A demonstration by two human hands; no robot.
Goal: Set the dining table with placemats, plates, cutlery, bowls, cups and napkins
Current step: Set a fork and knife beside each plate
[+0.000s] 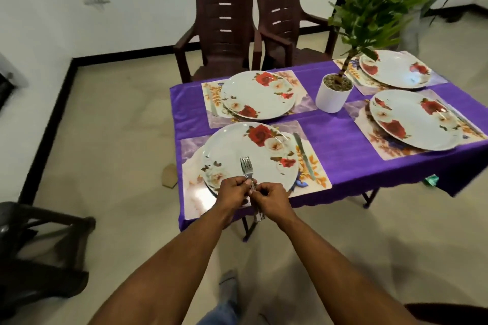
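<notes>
Over the near plate, both hands pinch a bundle of forks: left hand and right hand grip the handles, tines up. Best to peel off one fork, laying it left of this plate on the glossy placemat. A slim knife lies right of the plate; smooth, round floral china, thin shiny steel.

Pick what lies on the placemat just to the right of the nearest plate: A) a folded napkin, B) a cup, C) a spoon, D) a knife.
D: a knife lies lengthwise on the placemat beside the nearest plate, while both hands, left hand and right hand, hold the forks over the plate's near edge.
</notes>
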